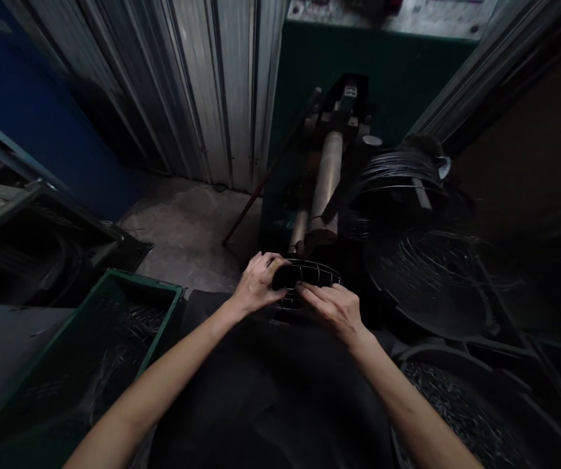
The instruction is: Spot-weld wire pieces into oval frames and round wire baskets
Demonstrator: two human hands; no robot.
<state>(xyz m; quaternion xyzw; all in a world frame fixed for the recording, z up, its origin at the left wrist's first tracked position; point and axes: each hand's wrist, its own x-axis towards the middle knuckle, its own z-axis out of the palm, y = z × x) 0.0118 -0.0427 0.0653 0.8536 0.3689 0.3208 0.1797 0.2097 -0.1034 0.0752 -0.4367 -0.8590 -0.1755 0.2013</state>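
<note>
Close above my lap is a small round wire frame (pixel 314 265) with thin curved rings and cross wires. My left hand (pixel 258 283) grips its left side, thumb and fingers curled round the edge. My right hand (pixel 332 303) is closed at its right side, fingertips pressed on the wires. Just beyond my hands stands a green machine (pixel 383 71) with a thick cylindrical metal arm (pixel 327 179) reaching toward me. Shadow hides the lower part of the wire frame.
At the left stands a green crate (pixel 114 277) holding wire pieces. On the right are a coil of wire (pixel 402 163), loose wire rings (pixel 431 260) and a tub of small metal pieces (pixel 456 397). Behind, a corrugated metal wall (pixel 202 85) rises beside the machine.
</note>
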